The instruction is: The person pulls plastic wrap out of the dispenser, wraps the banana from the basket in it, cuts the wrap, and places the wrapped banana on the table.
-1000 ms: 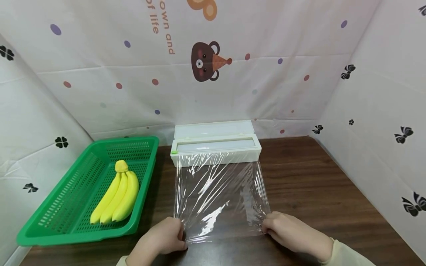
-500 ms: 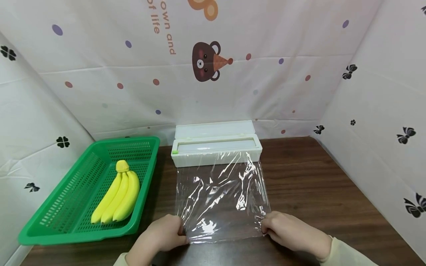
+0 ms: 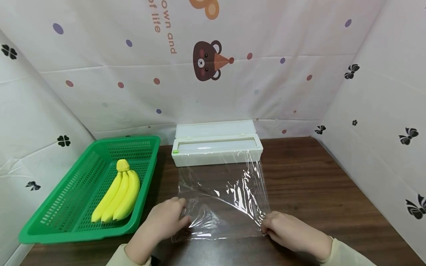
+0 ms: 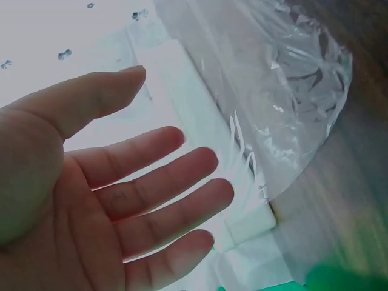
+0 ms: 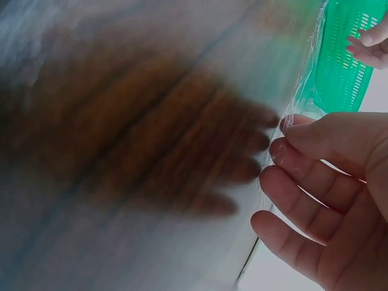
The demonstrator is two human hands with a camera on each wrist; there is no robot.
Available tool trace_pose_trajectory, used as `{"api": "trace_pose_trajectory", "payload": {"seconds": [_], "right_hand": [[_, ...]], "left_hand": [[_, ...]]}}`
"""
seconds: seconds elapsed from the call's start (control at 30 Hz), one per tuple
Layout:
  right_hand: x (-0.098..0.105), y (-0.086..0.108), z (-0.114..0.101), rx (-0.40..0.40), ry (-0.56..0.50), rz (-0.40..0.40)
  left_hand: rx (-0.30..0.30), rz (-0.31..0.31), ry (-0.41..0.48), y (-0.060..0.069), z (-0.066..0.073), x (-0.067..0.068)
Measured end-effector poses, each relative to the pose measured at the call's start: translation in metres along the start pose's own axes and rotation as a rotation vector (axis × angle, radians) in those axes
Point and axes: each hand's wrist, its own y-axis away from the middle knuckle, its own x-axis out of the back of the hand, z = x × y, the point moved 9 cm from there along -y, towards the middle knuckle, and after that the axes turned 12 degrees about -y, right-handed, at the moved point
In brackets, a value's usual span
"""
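Note:
A sheet of clear cling film [image 3: 219,210] stretches toward me over the table from a white cling film dispenser [image 3: 213,159] whose lid stands raised. My right hand [image 3: 294,233] pinches the near right corner of the film between thumb and forefinger. Beside the film's near left corner is my left hand [image 3: 164,221]; in the left wrist view its fingers [image 4: 163,167] are spread apart and hold nothing. That left edge of the film sags loosely and creases. The right wrist view shows the film edge at the right thumb [image 5: 312,136].
A green plastic basket [image 3: 144,192] stands on the left, with a bunch of bananas [image 3: 119,195] inside. Everything rests on a dark wooden table [image 3: 309,177]. Patterned white cloth [image 3: 286,96] walls in the back and both sides.
My left hand has let go of the film's left corner and its fingers have opened. The film there has gone slack. The right hand has kept its pinch in place.

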Motion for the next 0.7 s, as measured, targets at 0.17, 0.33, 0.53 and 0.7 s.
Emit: {"api": "trace_pose_trajectory", "payload": {"seconds": [0.17, 0.33, 0.53, 0.7], "right_hand": [[0.002, 0.0, 0.0, -0.006, 0.005, 0.003], [0.002, -0.001, 0.0, -0.012, 0.011, 0.003], [0.002, 0.0, 0.0, -0.001, 0.01, 0.017], [0.003, 0.001, -0.001, 0.03, 0.024, 0.046]], "left_hand": [[-0.017, 0.092, -0.065, -0.002, 0.0, 0.013], [-0.029, 0.165, -0.112, -0.004, 0.0, 0.024], [-0.014, 0.21, -0.143, -0.006, -0.003, 0.036], [0.002, 0.237, -0.162, -0.008, -0.007, 0.046]]}}
